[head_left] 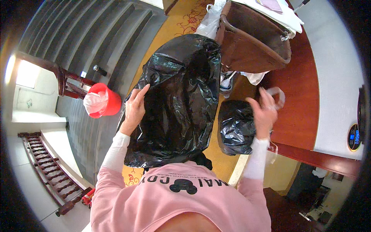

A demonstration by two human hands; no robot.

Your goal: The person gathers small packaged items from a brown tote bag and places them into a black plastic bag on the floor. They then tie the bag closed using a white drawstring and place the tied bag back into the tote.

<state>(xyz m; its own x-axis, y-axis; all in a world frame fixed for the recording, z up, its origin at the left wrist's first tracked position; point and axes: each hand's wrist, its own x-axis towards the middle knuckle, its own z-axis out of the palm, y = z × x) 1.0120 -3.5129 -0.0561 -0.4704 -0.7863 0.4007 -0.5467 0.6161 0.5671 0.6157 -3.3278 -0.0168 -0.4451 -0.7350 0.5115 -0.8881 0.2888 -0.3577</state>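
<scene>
A large black plastic bag [179, 101] is spread out before me, from my chest up to a brown fabric cart bag [252, 49]. My left hand [134, 108] rests on its left edge, index finger extended along the plastic; whether it grips the film cannot be made out. My right hand [265, 113] is raised to the right of the bag, blurred, with thumb and fingers apart. A pale translucent loop [279, 97] shows beside its fingers; how it is held is unclear. Below that hand, a smaller black plastic bag [236, 127] bulges on the floor.
Grey stairs [95, 37] lie to the left, with a red bucket [113, 101] holding a white liner near the wooden railing post. White cloths [285, 17] top the cart. A reddish-brown wooden panel [298, 101] and an open doorway stand at right; a wooden balustrade [55, 174] is lower left.
</scene>
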